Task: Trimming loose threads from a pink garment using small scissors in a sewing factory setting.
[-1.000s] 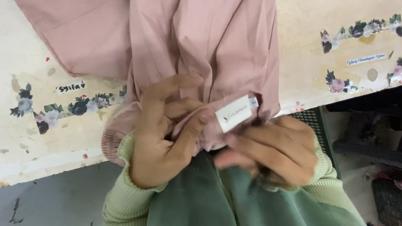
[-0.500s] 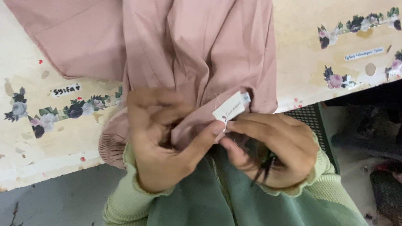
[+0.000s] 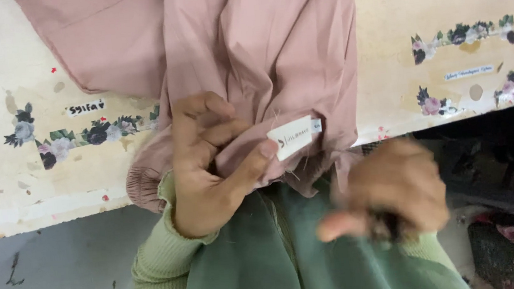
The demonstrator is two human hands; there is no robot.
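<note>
Head view: left hand [image 3: 209, 168] pinches pink garment [image 3: 260, 50] (white label [image 3: 293, 137])

Dusty pink garment [image 3: 260, 43], white label [image 3: 293, 136], cream floral-stickered table [image 3: 49, 139], green sleeves [image 3: 156, 267]

The left grip [image 3: 208, 162] pinches soft dusty-pink fabric [image 3: 260, 43] just beside its small white rectangular sewn-in label [image 3: 293, 137]. The blurred right grip [image 3: 393, 191], lower and apart, clutches something small and dark.
</note>
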